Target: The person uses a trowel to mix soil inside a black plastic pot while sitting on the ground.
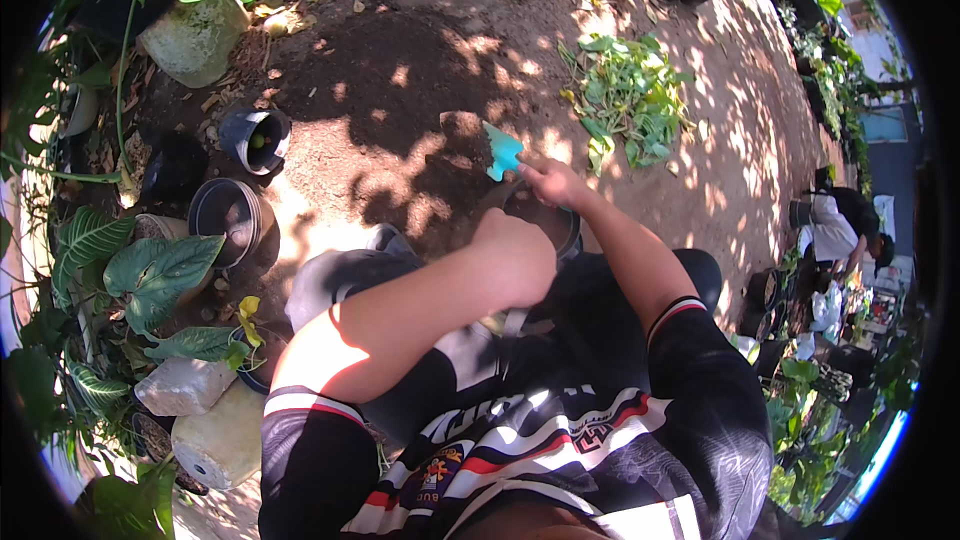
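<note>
My right hand [553,181] is closed round the handle of a turquoise hand trowel [503,150], whose blade lies on or just above dark loose soil [390,82] and seems to carry some of it. Between my knees stands a dark round plant pot [574,229], partly covered by my hands. My left hand [517,255] is a loose fist at the left rim of that pot; whether its hidden fingers grip the rim or anything else does not show.
Empty black pots [229,221] and a tipped black pot [255,141] stand at the left, near leafy plants and stones [186,386]. A heap of green cuttings [630,97] lies on the ground beyond my right hand. Another person [844,221] bends among pots at the far right.
</note>
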Tool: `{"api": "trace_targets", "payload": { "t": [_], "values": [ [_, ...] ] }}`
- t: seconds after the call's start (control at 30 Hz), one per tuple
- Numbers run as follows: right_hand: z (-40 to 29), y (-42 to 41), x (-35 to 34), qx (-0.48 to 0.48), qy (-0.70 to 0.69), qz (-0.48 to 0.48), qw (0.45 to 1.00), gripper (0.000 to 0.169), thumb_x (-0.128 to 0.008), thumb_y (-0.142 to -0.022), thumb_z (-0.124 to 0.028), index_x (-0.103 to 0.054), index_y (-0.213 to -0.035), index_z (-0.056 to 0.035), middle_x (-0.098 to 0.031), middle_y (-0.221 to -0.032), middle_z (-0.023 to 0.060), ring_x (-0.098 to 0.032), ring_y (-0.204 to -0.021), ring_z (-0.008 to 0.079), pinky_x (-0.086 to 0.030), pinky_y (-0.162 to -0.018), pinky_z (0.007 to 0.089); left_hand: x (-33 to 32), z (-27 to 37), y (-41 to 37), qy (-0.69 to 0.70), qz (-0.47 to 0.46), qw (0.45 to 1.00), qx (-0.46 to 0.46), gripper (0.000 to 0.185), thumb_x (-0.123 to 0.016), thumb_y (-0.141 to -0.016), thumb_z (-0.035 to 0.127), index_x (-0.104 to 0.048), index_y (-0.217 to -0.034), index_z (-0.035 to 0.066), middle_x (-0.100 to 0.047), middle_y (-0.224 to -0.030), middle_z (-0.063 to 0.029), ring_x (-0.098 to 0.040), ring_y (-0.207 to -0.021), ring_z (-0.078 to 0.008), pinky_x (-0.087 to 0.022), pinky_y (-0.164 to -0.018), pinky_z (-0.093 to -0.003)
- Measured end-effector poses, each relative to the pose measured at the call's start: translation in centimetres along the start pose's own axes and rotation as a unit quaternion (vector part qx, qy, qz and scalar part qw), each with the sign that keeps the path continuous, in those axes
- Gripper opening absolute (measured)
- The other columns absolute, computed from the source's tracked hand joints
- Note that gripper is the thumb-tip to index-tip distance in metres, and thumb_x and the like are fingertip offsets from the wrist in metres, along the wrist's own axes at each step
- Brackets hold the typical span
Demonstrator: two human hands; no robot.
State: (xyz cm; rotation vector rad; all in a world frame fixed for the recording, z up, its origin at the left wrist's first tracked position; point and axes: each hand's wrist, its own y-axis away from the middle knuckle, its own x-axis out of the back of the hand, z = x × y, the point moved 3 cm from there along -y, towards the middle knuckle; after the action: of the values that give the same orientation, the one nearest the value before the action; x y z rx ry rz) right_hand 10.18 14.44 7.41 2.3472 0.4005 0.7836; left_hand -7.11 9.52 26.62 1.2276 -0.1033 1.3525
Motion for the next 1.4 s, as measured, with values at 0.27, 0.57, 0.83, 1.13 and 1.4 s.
{"api": "trace_targets", "payload": {
  "t": [0.27,0.57,0.83,1.13,1.4],
  "values": [
    [8.6,9.4,9.2,-0.019,0.204,0.063,0.977,0.049,-0.045,-0.086,-0.047,-0.063,-0.085,-0.0012,-0.058,-0.062,0.0146,-0.059,-0.059,0.0274,-0.047,-0.059,0.0380,1.3,-9.9,-2.7,0.072,0.155,0.960,0.223,0.042,-0.041,-0.085,0.033,-0.063,-0.085,-0.003,-0.061,-0.089,-0.0220,-0.058,-0.087,-0.0350,-0.045,-0.079,-0.0420],
    [11.5,10.9,7.3,-0.045,0.332,0.037,0.941,0.035,-0.049,-0.084,-0.035,-0.064,-0.090,-0.0033,-0.063,-0.091,0.0161,-0.060,-0.087,0.0314,-0.047,-0.075,0.0397,-4.7,-9.6,-8.1,0.099,0.119,0.969,0.191,0.044,-0.042,-0.087,0.037,-0.061,-0.086,-0.003,-0.059,-0.085,-0.0256,-0.057,-0.086,-0.0390,-0.043,-0.077,-0.0424],
    [9.8,11.8,7.0,-0.064,0.363,0.082,0.926,0.020,-0.052,-0.077,-0.012,-0.064,-0.091,-0.0037,-0.064,-0.095,0.0124,-0.062,-0.087,0.0277,-0.050,-0.073,0.0364,-12.5,-8.9,-12.5,0.144,0.022,0.961,0.237,0.042,-0.043,-0.088,0.037,-0.058,-0.094,-0.002,-0.062,-0.088,-0.0197,-0.059,-0.086,-0.0332,-0.045,-0.077,-0.0401],
    [10.9,11.8,9.5,-0.072,0.274,0.086,0.955,0.036,-0.050,-0.085,-0.033,-0.061,-0.095,-0.0015,-0.061,-0.095,0.0186,-0.059,-0.090,0.0336,-0.046,-0.077,0.0429,-20.0,-6.6,-18.8,0.481,0.086,0.813,0.318,0.044,-0.039,-0.090,0.046,-0.055,-0.089,0.005,-0.057,-0.067,-0.0046,-0.054,-0.054,-0.0147,-0.043,-0.050,-0.0312],
    [12.0,10.9,10.4,-0.100,0.218,0.114,0.964,0.039,-0.048,-0.085,-0.035,-0.060,-0.099,-0.0007,-0.060,-0.098,0.0201,-0.057,-0.093,0.0355,-0.045,-0.080,0.0431,-22.0,-5.3,-23.2,0.318,0.209,0.828,0.411,0.045,-0.032,-0.089,0.035,-0.062,-0.088,0.001,-0.061,-0.092,-0.0221,-0.058,-0.092,-0.0372,-0.045,-0.081,-0.0451]
  ]
}}
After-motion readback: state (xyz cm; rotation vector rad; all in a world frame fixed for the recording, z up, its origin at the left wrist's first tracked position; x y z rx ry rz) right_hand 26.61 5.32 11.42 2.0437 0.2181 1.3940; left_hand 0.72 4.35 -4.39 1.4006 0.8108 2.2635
